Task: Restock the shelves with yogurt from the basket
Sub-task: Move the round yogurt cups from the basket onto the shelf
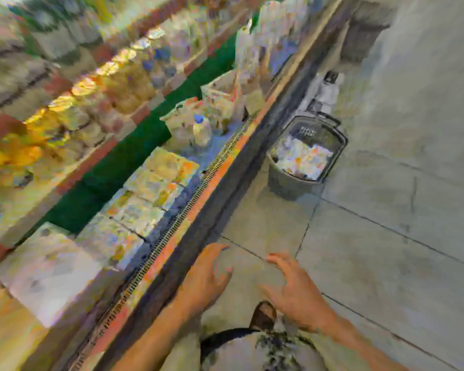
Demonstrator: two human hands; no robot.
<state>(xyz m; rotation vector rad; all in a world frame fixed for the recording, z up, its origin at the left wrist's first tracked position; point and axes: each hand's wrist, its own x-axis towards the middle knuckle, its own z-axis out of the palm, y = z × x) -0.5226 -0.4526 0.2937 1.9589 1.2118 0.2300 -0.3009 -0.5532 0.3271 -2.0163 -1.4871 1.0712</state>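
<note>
The view is blurred and tilted. A grey basket [292,183] stands on the floor beside the refrigerated shelf, filled with pale yogurt packs [302,156]. My left hand [206,277] hovers over the floor near the shelf's front edge, fingers apart, holding nothing. My right hand [295,290] is beside it, fingers spread, also empty. Both hands are well short of the basket. On the lowest shelf [220,167] lie flat yogurt multipacks [156,183] in a row.
Upper shelves at the left carry blurred packaged goods. A white bottle with a blue cap [201,129] stands among open cartons [223,95] on the lowest shelf. Tiled floor [386,236] spreads to the right. My shoe [263,314] shows below my hands.
</note>
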